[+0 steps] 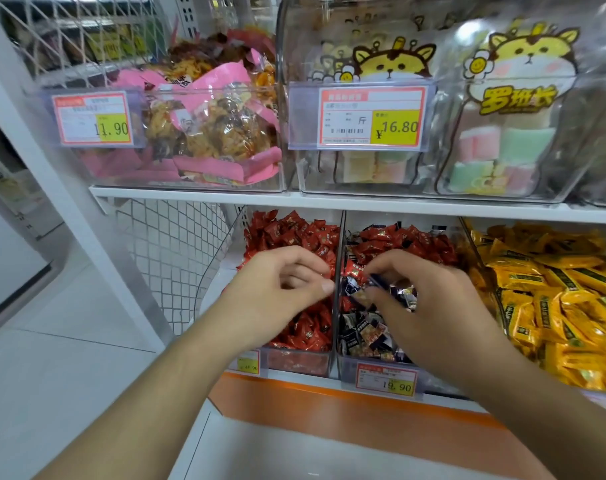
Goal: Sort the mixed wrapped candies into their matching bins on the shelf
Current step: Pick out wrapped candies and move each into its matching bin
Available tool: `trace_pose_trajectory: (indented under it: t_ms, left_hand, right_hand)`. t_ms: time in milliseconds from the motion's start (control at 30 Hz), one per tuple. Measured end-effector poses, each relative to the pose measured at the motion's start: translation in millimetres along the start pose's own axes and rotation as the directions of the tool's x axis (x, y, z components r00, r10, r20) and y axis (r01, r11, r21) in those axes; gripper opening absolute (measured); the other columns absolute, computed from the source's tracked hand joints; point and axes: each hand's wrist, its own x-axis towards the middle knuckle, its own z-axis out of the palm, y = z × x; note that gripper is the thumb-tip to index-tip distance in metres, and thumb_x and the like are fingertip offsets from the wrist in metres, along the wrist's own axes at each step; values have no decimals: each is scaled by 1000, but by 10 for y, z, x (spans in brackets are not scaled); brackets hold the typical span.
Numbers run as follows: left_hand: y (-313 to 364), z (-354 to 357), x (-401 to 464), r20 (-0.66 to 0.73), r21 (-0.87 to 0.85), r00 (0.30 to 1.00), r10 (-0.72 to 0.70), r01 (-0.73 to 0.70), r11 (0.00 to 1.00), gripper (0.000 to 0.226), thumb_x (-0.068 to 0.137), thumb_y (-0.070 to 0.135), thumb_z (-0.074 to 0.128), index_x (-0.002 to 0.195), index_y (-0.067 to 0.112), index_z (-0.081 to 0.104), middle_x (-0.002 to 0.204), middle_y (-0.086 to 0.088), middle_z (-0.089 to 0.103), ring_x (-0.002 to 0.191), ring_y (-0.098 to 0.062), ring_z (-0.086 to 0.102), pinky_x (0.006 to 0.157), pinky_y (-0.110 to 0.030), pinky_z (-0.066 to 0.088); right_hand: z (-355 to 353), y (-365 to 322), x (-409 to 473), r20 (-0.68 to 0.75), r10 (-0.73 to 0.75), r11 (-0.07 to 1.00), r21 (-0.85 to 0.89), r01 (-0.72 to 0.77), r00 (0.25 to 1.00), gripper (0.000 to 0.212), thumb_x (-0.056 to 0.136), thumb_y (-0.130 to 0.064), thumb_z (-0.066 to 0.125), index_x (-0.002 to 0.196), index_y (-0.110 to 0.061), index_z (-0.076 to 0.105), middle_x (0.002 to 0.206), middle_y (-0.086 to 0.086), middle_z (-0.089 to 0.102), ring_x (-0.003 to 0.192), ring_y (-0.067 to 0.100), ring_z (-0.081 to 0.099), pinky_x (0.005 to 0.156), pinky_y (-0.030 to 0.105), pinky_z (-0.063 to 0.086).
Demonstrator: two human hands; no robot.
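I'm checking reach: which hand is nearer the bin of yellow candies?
Right. The right hand is over the mixed middle bin, next to the yellow candies; the left hand is over the red bin, farther away.

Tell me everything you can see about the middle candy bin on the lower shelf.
The middle bin is clear plastic, open-topped, between the red-candy bin and the yellow-candy bin. It holds mixed candies: red wrappers heaped at the back, dark blue ones in front. A price tag reads 19.90. The right hand reaches in, pinching dark wrappers.
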Motion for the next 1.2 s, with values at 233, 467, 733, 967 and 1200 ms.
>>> trace_pose_trajectory:
  t_ms: [233, 467, 733, 967, 1200]
  left_hand:
    - [-562, -197, 50, -77, 496, 996, -49, 81, 865, 20, 95, 21, 72, 108, 37, 72, 98, 23, 71, 93, 6, 64, 86, -12, 51]
    - [-785, -47, 196, 15, 691, 995, -101, 63, 720, 20, 93, 37, 72, 113, 43, 71, 118, 12, 67, 114, -13, 59, 101, -33, 49]
    - [-807, -140, 265, -4, 704, 980, -197, 143, 696, 27, 86, 36, 77, 110, 47, 72, 119, 12, 67, 112, -16, 61, 99, -33, 53]
    - [-737, -113, 247, 126, 788, 969, -215, 34, 614, 42, 97, 26, 57, 132, 47, 63, 134, 19, 49, 129, -16, 37, 113, -35, 31]
    - [-777, -125, 227, 76, 722, 988, -136, 40, 691, 16, 90, 31, 66, 100, 43, 69, 116, 19, 55, 119, -16, 46, 110, -41, 36]
  right_hand:
    - [-72, 155, 33, 59, 19, 980, -197, -7, 998, 49, 98, -24, 64, 145, -30, 55, 146, -12, 54, 137, 9, 48, 108, 19, 34]
    - [227, -41, -35, 376, -286, 922, -144, 360, 881, 51, 103, -29, 56, 152, -36, 44, 157, -24, 36, 153, -4, 4, 117, 14, -7]
    - [283, 13, -25, 382, -276, 922, -155, 356, 882, 47, 105, -32, 51, 151, -37, 41, 155, -25, 35, 151, -6, 2, 109, 5, -16]
    - [297, -3, -31, 390, -257, 924, -167, 342, 884, 46, 104, -31, 53, 149, -37, 45, 153, -24, 38, 151, -6, 4, 107, 4, -16]
    - [291, -13, -44, 391, -255, 926, -165, 340, 884, 46, 105, -30, 53, 149, -37, 45, 154, -25, 38, 151, -7, 3, 105, 3, -17]
